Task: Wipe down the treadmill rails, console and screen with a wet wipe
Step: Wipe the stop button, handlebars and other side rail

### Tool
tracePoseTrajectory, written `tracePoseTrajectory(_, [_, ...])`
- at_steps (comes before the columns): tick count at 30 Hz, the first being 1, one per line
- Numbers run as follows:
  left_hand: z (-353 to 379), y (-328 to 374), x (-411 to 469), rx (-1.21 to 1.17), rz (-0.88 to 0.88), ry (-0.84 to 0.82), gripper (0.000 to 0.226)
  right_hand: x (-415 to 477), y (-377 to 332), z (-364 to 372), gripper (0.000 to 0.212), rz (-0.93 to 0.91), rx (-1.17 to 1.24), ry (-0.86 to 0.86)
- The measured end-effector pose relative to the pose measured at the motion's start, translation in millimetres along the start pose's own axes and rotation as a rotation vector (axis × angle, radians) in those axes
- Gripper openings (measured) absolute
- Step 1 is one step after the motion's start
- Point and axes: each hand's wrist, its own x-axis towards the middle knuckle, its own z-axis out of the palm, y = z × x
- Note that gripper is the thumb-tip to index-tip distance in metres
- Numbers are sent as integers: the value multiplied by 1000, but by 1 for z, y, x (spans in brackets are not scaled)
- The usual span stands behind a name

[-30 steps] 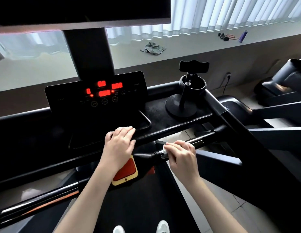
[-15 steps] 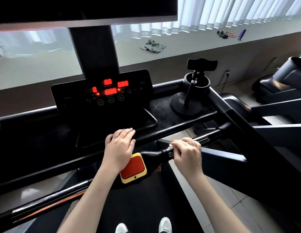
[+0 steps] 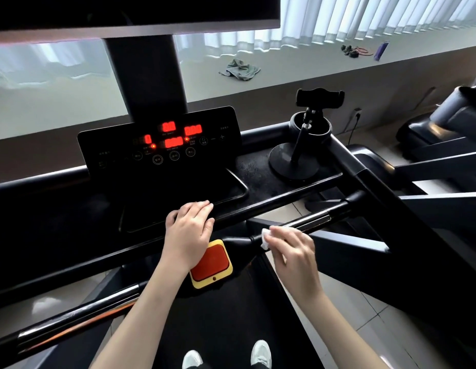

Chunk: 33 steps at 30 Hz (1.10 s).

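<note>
I stand on a black treadmill. Its console [image 3: 162, 145] glows with red digits below a dark screen [image 3: 135, 12]. My left hand [image 3: 189, 230] rests on the front edge of the console tray [image 3: 258, 209], fingers flat. My right hand [image 3: 292, 251] pinches a white wet wipe [image 3: 265, 238] against the front crossbar rail [image 3: 311, 221], just right of the red and yellow stop button [image 3: 212, 265]. The left part of the rail [image 3: 79, 318] runs down to the lower left.
A black phone holder [image 3: 303, 145] stands on a round base at the console's right, in front of a cup well. A grey cloth [image 3: 240, 69] lies on the window ledge. Another machine [image 3: 444, 134] sits to the right. My shoes [image 3: 260, 352] are on the belt.
My right hand slid back left along the crossbar and loosened, so the white wipe now shows at its fingertips. My left hand stayed on the tray edge.
</note>
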Motion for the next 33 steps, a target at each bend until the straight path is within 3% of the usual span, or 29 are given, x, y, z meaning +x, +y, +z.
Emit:
tracePoseTrajectory(2, [0, -1, 0, 1, 0, 3, 59, -1, -1, -1, 17, 66, -3, 35])
tracePoseTrajectory(6, [0, 0, 0, 2, -7, 9, 55, -8, -20, 2, 18, -70, 11, -10])
tracePoseTrajectory(10, [1, -1, 0, -4, 4, 23, 61, 18, -19, -2, 6, 136, 96, 52])
tracePoseTrajectory(12, [1, -1, 0, -12, 3, 24, 61, 24, -32, -2, 5, 88, 157, 6])
tracePoseTrajectory(15, [0, 0, 1, -15, 1, 22, 52, 19, -44, 5, 6, -86, 64, -102])
tracePoseTrajectory(19, [0, -1, 1, -33, -6, 23, 51, 38, -43, 20, 7, 118, -20, -165])
tracePoseTrajectory(24, [1, -1, 1, -39, 2, 34, 62, 36, -44, 15, 7, 63, 34, -263])
tracePoseTrajectory(28, [2, -2, 2, -44, 1, 48, 62, 46, -47, 21, 13, 211, 15, -311])
tracePoseTrajectory(33, [1, -1, 1, -53, 0, 37, 62, 37, -51, 17, 8, 91, 94, -307])
